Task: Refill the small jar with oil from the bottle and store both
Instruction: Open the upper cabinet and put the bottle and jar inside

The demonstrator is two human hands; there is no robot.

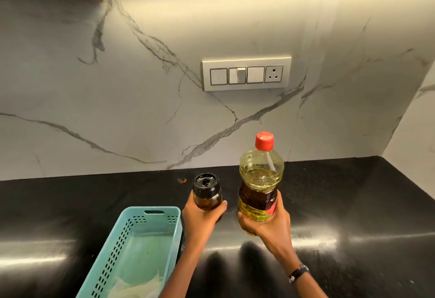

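Observation:
A small dark glass jar (208,191) with a black lid stands upright above the black counter, and my left hand (200,217) is wrapped around its lower half. To its right is a tall plastic oil bottle (260,175) with a red cap, yellow oil and a red and yellow label. My right hand (266,224) grips the bottle's lower part and holds it upright. Both caps are on. Whether the jar and bottle touch the counter is hidden by my hands.
A teal perforated plastic basket (127,234) lies on the black counter (353,203) at lower left, with a pale wrapper inside. A marble wall with a switch panel (246,74) rises behind. A small orange speck (182,180) lies near the wall.

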